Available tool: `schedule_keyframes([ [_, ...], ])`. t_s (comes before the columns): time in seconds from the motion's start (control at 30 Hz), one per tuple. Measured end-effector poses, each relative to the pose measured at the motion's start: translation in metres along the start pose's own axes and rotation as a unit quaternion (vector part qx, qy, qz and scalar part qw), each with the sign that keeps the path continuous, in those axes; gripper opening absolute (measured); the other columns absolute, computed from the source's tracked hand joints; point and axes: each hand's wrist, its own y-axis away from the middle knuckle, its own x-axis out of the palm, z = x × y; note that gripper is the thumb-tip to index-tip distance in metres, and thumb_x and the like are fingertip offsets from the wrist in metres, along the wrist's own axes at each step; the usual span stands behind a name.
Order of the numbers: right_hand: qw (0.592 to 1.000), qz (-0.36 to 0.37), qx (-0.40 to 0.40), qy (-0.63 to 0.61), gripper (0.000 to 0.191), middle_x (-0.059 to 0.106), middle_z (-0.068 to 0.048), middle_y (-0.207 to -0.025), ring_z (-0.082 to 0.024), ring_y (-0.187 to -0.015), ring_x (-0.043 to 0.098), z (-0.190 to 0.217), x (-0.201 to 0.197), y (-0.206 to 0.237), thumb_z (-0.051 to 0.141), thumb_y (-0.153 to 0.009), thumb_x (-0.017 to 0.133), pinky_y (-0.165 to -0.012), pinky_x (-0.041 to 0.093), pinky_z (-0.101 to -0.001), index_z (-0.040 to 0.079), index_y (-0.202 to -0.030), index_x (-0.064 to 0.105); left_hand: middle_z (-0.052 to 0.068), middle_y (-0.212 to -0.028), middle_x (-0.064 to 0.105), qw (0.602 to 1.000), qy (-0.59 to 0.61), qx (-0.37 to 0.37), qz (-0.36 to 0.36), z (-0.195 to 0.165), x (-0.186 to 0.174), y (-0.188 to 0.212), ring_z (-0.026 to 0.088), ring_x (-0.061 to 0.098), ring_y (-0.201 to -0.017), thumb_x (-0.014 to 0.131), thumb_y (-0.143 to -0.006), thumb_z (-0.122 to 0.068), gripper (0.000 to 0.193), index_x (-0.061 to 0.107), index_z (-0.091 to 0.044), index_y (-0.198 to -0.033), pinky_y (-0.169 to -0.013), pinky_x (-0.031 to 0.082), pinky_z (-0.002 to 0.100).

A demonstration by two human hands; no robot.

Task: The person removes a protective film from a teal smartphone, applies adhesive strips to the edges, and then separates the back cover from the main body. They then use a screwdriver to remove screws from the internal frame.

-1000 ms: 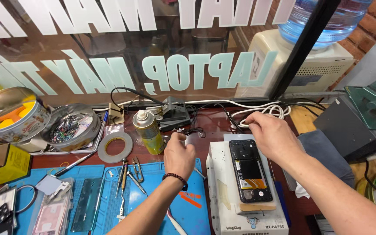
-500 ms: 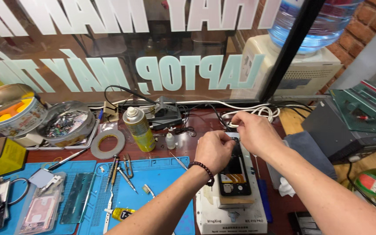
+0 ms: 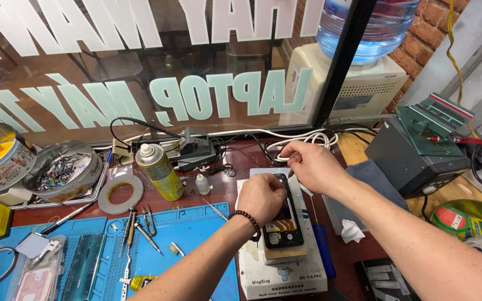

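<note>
Both hands, left hand (image 3: 263,196) and right hand (image 3: 308,165), touch the opened phone (image 3: 285,220)

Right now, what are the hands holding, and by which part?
Both hands are on the opened phone atop the white heating pad: left hand presses its left edge, right hand pinches near its top corner.

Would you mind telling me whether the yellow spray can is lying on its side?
No, the yellow spray can stands upright on the table, left of the left hand resting on the opened phone.
</note>
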Motion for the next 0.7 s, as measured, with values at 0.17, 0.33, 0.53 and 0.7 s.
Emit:
schedule_keyframes([
  [0.17, 0.995, 0.003, 0.017, -0.093, 0.026, 0.075, -0.005, -0.088, -0.017, -0.083, 0.075, -0.014, -0.001, 0.000, 0.000, -0.085, 0.064, -0.074, 0.060, -0.0319, 0.008, -0.109, 0.072, 0.016, -0.091, 0.078, 0.999, -0.001, -0.002, -0.035, 0.013, -0.004, -0.001, 0.029, 0.077, -0.088, 0.069, -0.076, -0.011, 0.022, 0.080, -0.008, -0.095, -0.082, 0.060, 0.038],
  [0.33, 0.973, 0.004, 0.068, -0.220, 0.026, 0.072, -0.008, -0.095, -0.016, -0.089, 0.074, -0.020, -0.003, 0.008, -0.002, -0.088, 0.062, -0.076, 0.065, -0.0302, 0.003, -0.113, 0.069, 0.013, -0.095, 0.078, 0.999, -0.022, -0.021, -0.041, 0.018, -0.001, -0.002, 0.027, 0.076, -0.092, 0.070, -0.075, -0.010, 0.027, 0.079, -0.010, -0.101, -0.085, 0.058, 0.038],
  [0.53, 0.937, 0.000, 0.122, -0.328, 0.032, 0.069, -0.010, -0.105, -0.018, -0.093, 0.073, -0.014, -0.006, 0.019, -0.004, -0.089, 0.064, -0.078, 0.064, -0.0281, 0.002, -0.121, 0.065, 0.012, -0.093, 0.078, 0.999, -0.015, -0.026, -0.044, 0.011, -0.003, 0.002, 0.027, 0.076, -0.089, 0.074, -0.076, -0.014, 0.026, 0.077, -0.008, -0.102, -0.082, 0.058, 0.038],
  [0.7, 0.894, 0.035, 0.141, -0.424, 0.035, 0.069, -0.015, -0.105, -0.022, -0.093, 0.073, -0.006, -0.006, 0.029, -0.004, -0.089, 0.064, -0.075, 0.062, -0.0278, -0.001, -0.125, 0.062, 0.014, -0.088, 0.079, 0.999, 0.005, 0.008, -0.038, 0.019, -0.003, 0.001, 0.026, 0.078, -0.082, 0.073, -0.084, -0.018, 0.018, 0.079, -0.005, -0.096, -0.077, 0.060, 0.036],
])
